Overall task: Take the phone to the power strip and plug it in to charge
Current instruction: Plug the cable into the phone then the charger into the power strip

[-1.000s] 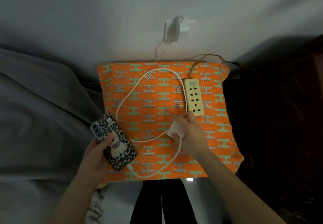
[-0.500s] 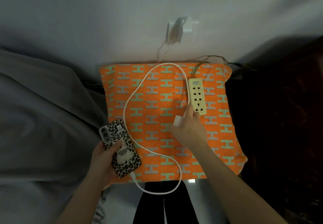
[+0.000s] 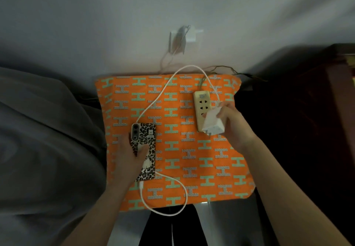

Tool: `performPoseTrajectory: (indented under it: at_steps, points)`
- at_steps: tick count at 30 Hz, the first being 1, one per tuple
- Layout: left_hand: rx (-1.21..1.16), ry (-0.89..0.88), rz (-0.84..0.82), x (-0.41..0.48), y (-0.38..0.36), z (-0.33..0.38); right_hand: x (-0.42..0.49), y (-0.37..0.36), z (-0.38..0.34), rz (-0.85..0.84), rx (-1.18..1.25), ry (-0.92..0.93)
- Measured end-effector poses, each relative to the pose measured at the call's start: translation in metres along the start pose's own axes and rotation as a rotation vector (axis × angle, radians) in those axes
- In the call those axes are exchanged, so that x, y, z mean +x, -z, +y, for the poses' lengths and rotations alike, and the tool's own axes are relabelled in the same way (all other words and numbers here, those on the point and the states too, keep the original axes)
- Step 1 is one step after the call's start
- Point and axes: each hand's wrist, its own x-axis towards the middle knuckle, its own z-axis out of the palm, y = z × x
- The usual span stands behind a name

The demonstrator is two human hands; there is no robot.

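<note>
A phone in a leopard-print case lies face down on the orange cushion, and my left hand grips its left side. A white cable runs from the phone's bottom end, loops off the cushion's near edge and arcs over the far edge to a white charger block. My right hand holds that block just over the near end of the cream power strip, its metal prongs pointing toward me. The strip's two far sockets are visible.
The cushion sits against a white wall with a wall outlet and thin wires above it. Grey bedding lies to the left. Dark wooden furniture stands to the right. Black legs show below the cushion.
My right hand lifted the charger block and carried it to the right side of the power strip, turning it. My left hand slid the phone further onto the cushion and straightened it.
</note>
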Motion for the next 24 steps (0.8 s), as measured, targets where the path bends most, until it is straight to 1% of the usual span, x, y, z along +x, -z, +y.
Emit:
performPoseTrajectory:
  at_steps: [1, 3, 5, 6, 8, 10, 13, 16, 17, 18, 20, 21, 22, 24]
  points:
    - [-0.033, -0.031, 0.009, -0.001, 0.000, 0.000, 0.001, 0.001, 0.003, 0.056, 0.052, -0.004]
    - [-0.086, -0.076, 0.013, -0.002, 0.003, 0.003, 0.004, 0.005, 0.009, 0.216, 0.026, -0.005]
    - [-0.033, -0.093, -0.023, -0.002, 0.004, 0.005, 0.005, 0.010, 0.013, 0.313, -0.011, -0.010]
    - [0.037, -0.108, -0.040, -0.001, 0.004, 0.006, 0.004, 0.012, 0.013, 0.316, 0.003, -0.017]
    - [0.181, -0.177, -0.057, 0.001, 0.004, 0.007, 0.002, 0.016, 0.011, 0.267, 0.035, -0.022]
    - [0.240, -0.201, -0.094, 0.002, 0.002, 0.009, 0.001, 0.017, 0.010, 0.237, 0.016, -0.005]
    - [0.318, -0.144, -0.103, 0.003, 0.002, 0.010, 0.001, 0.015, 0.006, 0.324, -0.036, 0.051]
    - [0.551, -0.197, -0.054, 0.004, 0.007, 0.011, 0.005, 0.011, 0.004, 0.472, -0.138, 0.151]
    - [0.553, -0.196, -0.041, 0.005, 0.006, 0.015, 0.006, 0.011, 0.003, 0.527, -0.199, 0.192]
    - [0.491, -0.186, -0.042, 0.004, 0.002, 0.023, 0.008, 0.010, 0.002, 0.567, -0.255, 0.233]
    - [0.256, -0.178, -0.062, 0.003, -0.013, 0.046, 0.009, 0.007, 0.002, 0.619, -0.362, 0.322]
    - [0.171, -0.202, -0.081, 0.003, -0.022, 0.058, 0.010, 0.005, 0.002, 0.639, -0.424, 0.368]
    - [0.136, -0.244, -0.104, 0.003, -0.030, 0.069, 0.011, 0.003, 0.002, 0.649, -0.490, 0.411]
    - [0.190, -0.316, -0.096, 0.012, -0.040, 0.082, 0.013, -0.001, 0.002, 0.637, -0.623, 0.473]
